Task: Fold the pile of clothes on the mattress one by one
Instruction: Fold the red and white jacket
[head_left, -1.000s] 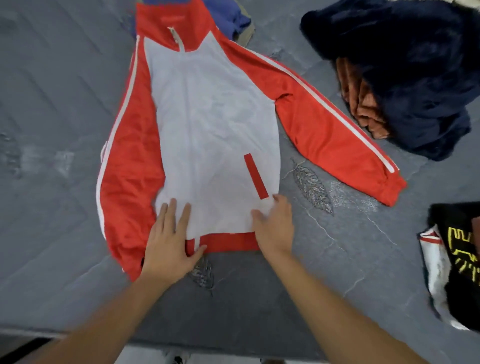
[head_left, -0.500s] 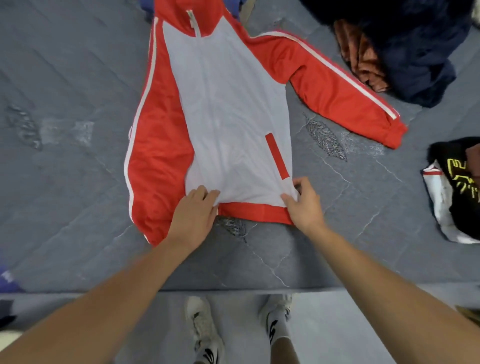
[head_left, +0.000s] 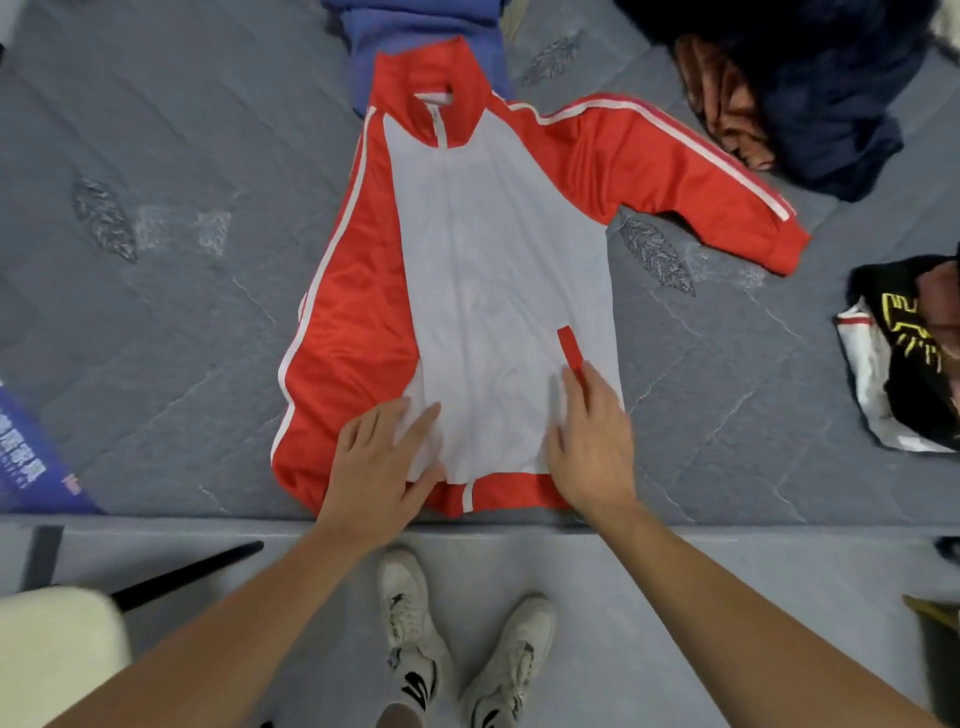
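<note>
Flat, fingers straight, the left hand (head_left: 376, 467) and right hand (head_left: 589, 447) press the red-and-grey jacket's (head_left: 498, 260) hem on the mattress (head_left: 156, 322), best smoothed outward before folding its sleeves.

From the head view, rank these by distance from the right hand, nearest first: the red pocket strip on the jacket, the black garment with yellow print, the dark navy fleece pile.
Measured from the right hand, which lies flat on the jacket's lower front:
1. Red pocket strip, just beyond its fingertips.
2. Black garment with yellow print, off to the right.
3. Dark navy fleece pile, far corner, upper right.
</note>
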